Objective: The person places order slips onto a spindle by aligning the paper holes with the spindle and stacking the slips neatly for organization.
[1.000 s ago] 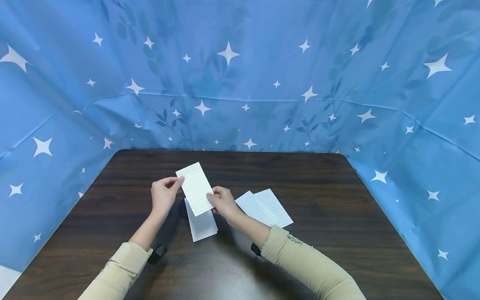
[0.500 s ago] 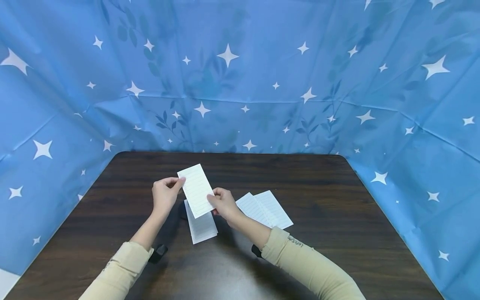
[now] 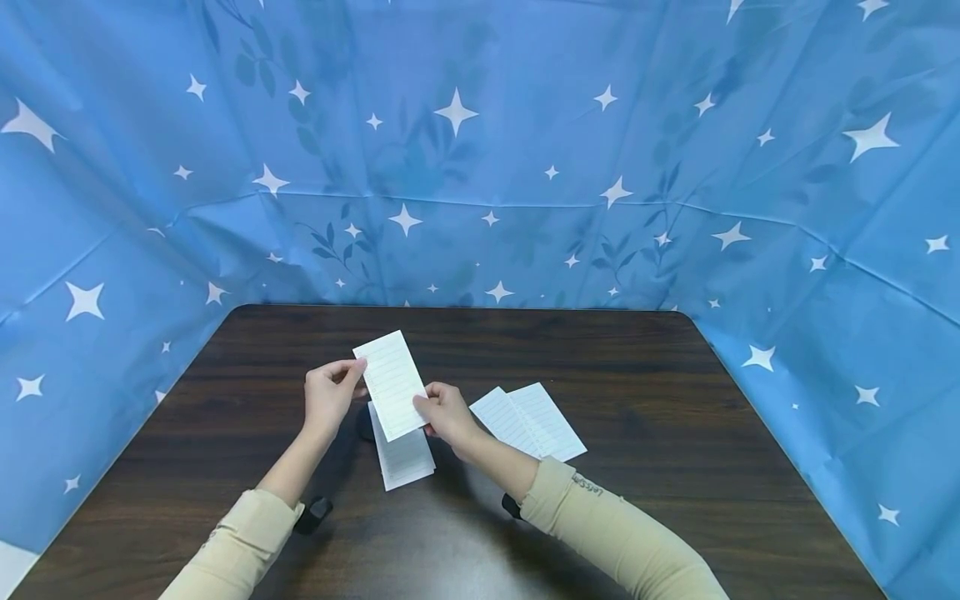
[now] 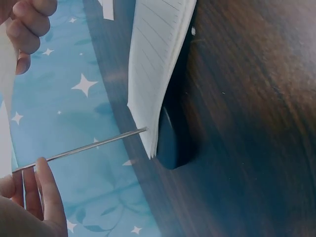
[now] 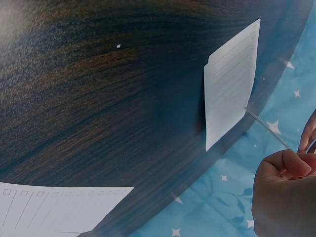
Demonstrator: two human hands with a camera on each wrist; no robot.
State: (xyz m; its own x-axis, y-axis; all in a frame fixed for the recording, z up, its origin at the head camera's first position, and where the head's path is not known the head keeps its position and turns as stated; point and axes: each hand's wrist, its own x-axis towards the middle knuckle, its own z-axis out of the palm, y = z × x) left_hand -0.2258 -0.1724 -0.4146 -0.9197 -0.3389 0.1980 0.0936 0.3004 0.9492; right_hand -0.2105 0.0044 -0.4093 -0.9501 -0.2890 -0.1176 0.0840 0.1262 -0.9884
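A white lined note sheet (image 3: 392,387) is held up and tilted in the head view. My left hand (image 3: 327,396) pinches its upper left edge between thumb and fingers. At its lower right edge my right hand (image 3: 446,417) grips it, thumb on top. Below lies a small stack of lined sheets (image 3: 405,460), partly covered by the held sheet. In the left wrist view the stack (image 4: 153,64) rests against a round black base (image 4: 174,138). A thin metal rod (image 4: 94,144) runs from beside my left fingers (image 4: 49,192) down to the stack.
Two overlapping lined sheets (image 3: 551,421) lie on the dark wooden table (image 3: 660,467), right of my right hand. Their near edge is partly behind my right forearm. A blue star-patterned curtain (image 3: 525,150) surrounds the table's back and sides.
Both hands keep hold of the note sheet, which has shifted only slightly. More of my left fingers now shows beside the sheet's left edge. The other sheets stay in place.
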